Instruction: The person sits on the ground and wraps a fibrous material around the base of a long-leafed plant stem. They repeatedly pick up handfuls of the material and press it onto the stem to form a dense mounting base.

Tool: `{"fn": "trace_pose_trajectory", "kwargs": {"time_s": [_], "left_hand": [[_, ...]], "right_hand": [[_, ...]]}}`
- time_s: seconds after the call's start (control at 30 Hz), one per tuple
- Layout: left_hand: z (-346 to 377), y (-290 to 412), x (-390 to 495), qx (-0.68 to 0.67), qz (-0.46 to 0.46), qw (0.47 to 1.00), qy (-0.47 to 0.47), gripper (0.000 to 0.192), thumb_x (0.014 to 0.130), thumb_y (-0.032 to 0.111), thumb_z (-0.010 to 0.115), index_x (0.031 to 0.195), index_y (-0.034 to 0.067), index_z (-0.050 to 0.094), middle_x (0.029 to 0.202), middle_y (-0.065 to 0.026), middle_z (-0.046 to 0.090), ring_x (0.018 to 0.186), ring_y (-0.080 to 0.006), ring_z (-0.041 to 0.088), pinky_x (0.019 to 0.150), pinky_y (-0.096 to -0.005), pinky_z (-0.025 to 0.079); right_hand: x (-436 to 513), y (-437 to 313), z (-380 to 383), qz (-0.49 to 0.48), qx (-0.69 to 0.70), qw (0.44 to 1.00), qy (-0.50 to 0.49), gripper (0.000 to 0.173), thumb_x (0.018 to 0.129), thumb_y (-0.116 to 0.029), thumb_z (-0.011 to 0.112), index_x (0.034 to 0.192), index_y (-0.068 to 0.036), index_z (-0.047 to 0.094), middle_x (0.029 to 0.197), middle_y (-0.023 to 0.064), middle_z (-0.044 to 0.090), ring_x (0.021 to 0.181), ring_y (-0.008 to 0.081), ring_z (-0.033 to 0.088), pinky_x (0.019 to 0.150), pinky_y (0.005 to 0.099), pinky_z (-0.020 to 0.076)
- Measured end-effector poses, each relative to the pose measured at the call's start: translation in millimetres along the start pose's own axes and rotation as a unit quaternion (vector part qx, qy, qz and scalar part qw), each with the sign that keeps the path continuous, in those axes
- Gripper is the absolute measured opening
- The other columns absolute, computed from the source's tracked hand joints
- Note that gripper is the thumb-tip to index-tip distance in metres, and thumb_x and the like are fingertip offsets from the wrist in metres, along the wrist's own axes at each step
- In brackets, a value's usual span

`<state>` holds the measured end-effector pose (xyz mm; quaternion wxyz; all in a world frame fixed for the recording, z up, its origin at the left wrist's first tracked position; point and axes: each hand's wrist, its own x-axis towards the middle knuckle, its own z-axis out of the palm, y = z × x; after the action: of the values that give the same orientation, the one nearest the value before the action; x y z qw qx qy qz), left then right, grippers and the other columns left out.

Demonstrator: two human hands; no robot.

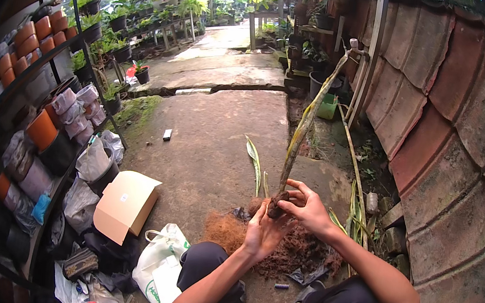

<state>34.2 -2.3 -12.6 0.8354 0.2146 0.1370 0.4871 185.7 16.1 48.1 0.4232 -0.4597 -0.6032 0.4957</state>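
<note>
In front of me stands a long, partly yellowed snake plant leaf (308, 123), dry and brown toward its base. A dark clump of roots and soil (279, 205) surrounds its lower end. My right hand (310, 210) grips this clump from the right with thumb and fingers. Cupped from the left and below, my left hand (264, 236) holds the same clump; some fingertips are hidden. Behind my hands a smaller variegated leaf (254, 160) rises beside a brown fibrous ball (256, 205). Orange-brown coir fibre (223, 232) and a heap of dark fibrous material (298, 253) lie below.
A cardboard box (125, 203) and a white bag (165, 251) sit to my left, near a rack of terracotta pots (43, 130). Roof tiles (444, 155) line the right side, with a bamboo pole (355, 166) beside them. A thread spool (281, 286) lies between my feet.
</note>
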Motion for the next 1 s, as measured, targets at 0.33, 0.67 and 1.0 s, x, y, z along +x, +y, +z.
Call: {"fn": "trace_pose_trajectory", "kwargs": {"time_s": [0.33,0.67,1.0], "left_hand": [[6,-4,-2,0.387,0.250,0.878,0.127,0.021,0.095,0.006,0.060,0.114,-0.002,0.057,0.125,-0.0112,0.053,0.119,-0.0211,0.053,0.097,-0.0330,0.049],[7,0,-1,0.523,0.361,0.751,0.176,0.012,0.088,0.008,0.068,0.097,0.001,0.065,0.111,-0.0129,0.060,0.109,-0.0259,0.057,0.095,-0.0372,0.044],[-5,4,0,0.571,0.329,0.737,0.149,0.008,0.092,0.006,0.061,0.093,-0.002,0.060,0.103,-0.0129,0.058,0.097,-0.0259,0.059,0.087,-0.0353,0.047]], "right_hand": [[0,8,-20,0.019,0.007,1.000,-0.008,0.063,0.084,-0.020,0.077,0.134,0.003,0.047,0.125,0.0166,0.058,0.115,0.0200,0.057,0.097,0.0341,0.0489],[-5,4,-23,0.019,0.002,0.999,-0.027,0.059,0.084,-0.018,0.077,0.133,0.003,0.050,0.126,0.0168,0.058,0.115,0.0207,0.057,0.097,0.0327,0.0490],[-6,5,-22,0.019,-0.025,0.999,-0.036,0.061,0.083,-0.018,0.078,0.132,0.006,0.050,0.127,0.0153,0.058,0.116,0.0202,0.057,0.097,0.0330,0.0487]]}}
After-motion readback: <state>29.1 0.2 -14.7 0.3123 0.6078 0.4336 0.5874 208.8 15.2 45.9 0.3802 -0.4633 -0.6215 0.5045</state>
